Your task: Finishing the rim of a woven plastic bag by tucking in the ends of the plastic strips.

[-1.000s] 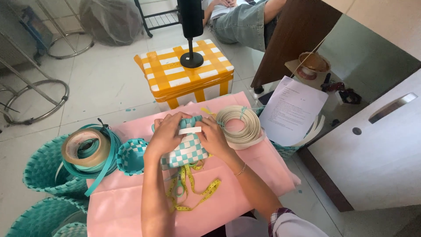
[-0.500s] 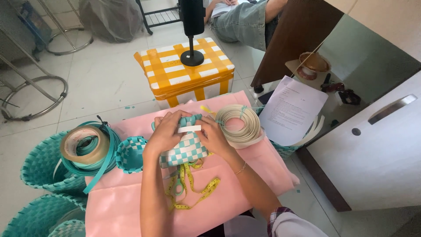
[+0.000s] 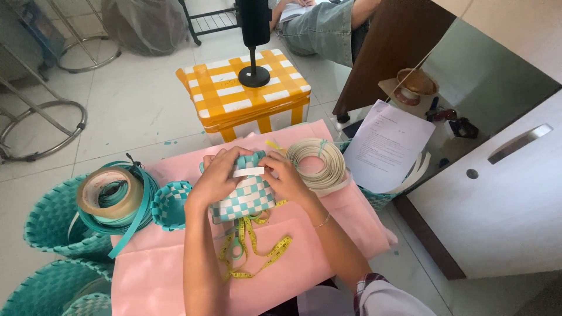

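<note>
Basket (image 3: 243,196), teal-and-white checked, sits on the pink cloth (image 3: 175,275); we clasp it with left hand (image 3: 218,175) and right hand (image 3: 285,178), steadying the rim's white strip (image 3: 249,172). Tape measure (image 3: 257,248) lies below, strip coil (image 3: 319,162) just right.

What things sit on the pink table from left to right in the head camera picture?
Roll of tape on teal strap coil → small teal-and-white woven bowl → left hand → checkered woven basket → right hand → coil of cream strap.
</note>
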